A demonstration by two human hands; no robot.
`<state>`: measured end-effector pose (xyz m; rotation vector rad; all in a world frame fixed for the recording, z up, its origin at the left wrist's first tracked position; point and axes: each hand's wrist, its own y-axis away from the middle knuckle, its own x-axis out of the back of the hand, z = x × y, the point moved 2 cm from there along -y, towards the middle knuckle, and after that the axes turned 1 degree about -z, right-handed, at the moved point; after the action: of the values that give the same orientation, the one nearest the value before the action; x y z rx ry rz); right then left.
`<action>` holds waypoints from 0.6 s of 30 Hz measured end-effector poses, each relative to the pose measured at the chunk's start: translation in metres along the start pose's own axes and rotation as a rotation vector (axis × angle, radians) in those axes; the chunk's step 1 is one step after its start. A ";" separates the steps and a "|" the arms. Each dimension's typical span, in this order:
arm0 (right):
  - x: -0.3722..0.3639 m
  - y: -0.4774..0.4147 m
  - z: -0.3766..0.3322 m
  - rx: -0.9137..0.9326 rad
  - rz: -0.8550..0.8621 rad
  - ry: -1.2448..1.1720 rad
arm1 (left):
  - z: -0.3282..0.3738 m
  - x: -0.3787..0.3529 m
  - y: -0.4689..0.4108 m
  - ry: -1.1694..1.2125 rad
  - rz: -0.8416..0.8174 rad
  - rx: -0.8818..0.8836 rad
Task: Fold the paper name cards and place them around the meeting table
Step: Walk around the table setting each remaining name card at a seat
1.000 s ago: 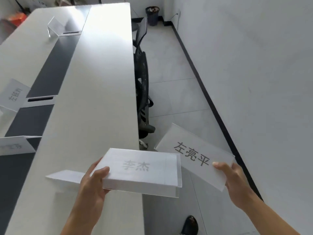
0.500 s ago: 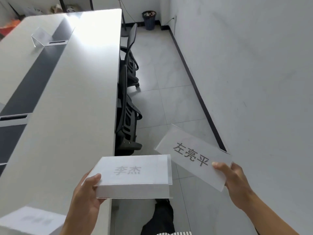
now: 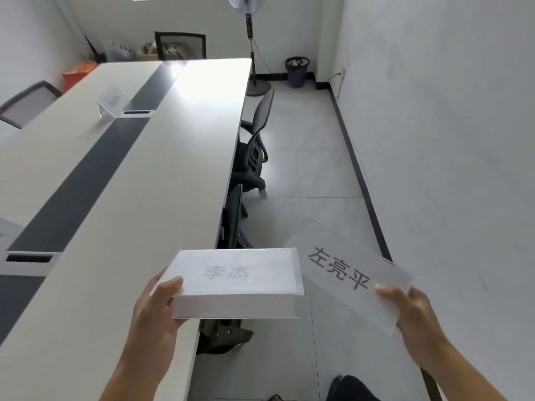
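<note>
My left hand [image 3: 157, 306] grips the left end of a folded white name card [image 3: 237, 282] with faint grey characters showing through, held just past the right edge of the long white meeting table [image 3: 144, 198]. A second name card [image 3: 347, 273] with bold dark characters is pinched at its right end by my right hand [image 3: 411, 308] and hangs over the floor. Another folded name card [image 3: 111, 102] stands far up the table beside the dark centre strip. A corner of a further name card [image 3: 7, 230] shows at the left edge.
Black office chairs [image 3: 254, 157] are tucked under the table's right side. Between the table and the white wall on the right runs a narrow tiled aisle. A standing fan [image 3: 250, 53], a dark waste bin [image 3: 296, 72] and another chair [image 3: 179, 49] stand at the far end.
The view has advanced along the table's right side and tilted up, revealing the far end of the room. The cards near the left edge have slipped out of sight. Both hands keep their cards.
</note>
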<state>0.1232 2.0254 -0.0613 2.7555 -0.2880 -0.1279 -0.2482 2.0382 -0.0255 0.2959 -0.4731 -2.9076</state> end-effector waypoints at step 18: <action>-0.127 -0.347 -0.110 -0.068 -0.570 0.314 | 0.015 -0.050 -0.102 0.373 0.801 -0.055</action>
<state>0.0772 2.4079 -0.0801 2.6554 0.5739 0.1483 -0.2185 2.1480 -0.0367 0.4915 -0.3397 -2.0269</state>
